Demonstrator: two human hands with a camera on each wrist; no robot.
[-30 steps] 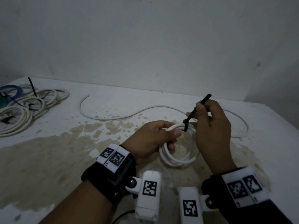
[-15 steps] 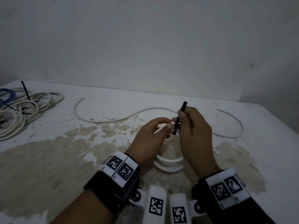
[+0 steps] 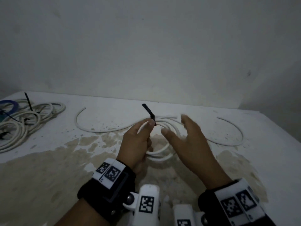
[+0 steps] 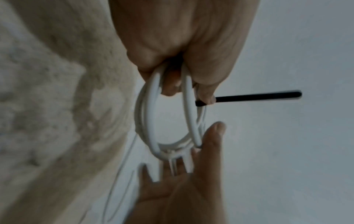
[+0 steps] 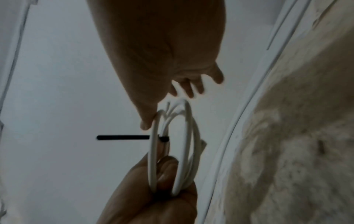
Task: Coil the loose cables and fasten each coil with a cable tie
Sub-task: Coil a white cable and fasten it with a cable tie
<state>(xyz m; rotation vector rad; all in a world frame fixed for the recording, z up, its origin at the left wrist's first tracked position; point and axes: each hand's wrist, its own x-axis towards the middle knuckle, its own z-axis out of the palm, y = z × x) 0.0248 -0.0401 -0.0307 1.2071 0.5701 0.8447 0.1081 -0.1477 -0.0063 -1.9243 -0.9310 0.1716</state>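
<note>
My left hand (image 3: 143, 132) grips a small white cable coil (image 3: 162, 154) just above the table, fingers curled round its strands. A black cable tie (image 3: 149, 111) is looped on the coil at my left fingertips, its tail sticking up and to the left. My right hand (image 3: 184, 136) is open beside the coil on the right, fingers spread and blurred, holding nothing. The left wrist view shows the coil (image 4: 149, 121), the tie tail (image 4: 256, 96) and the open right hand (image 4: 182, 189). In the right wrist view the coil (image 5: 184, 144) and tie (image 5: 122, 137) hang from the left hand (image 5: 153, 197).
A long loose white cable (image 3: 97, 129) snakes across the stained white table (image 3: 48, 160) behind my hands, ending at the right (image 3: 232, 142). Several tied cream cable coils (image 3: 24, 121) and a blue ring (image 3: 9, 104) lie at the far left. A wall stands close behind.
My right hand has let go of the tie tail, opened and moved right. My left hand keeps the coil, and the tie tail now leans left.
</note>
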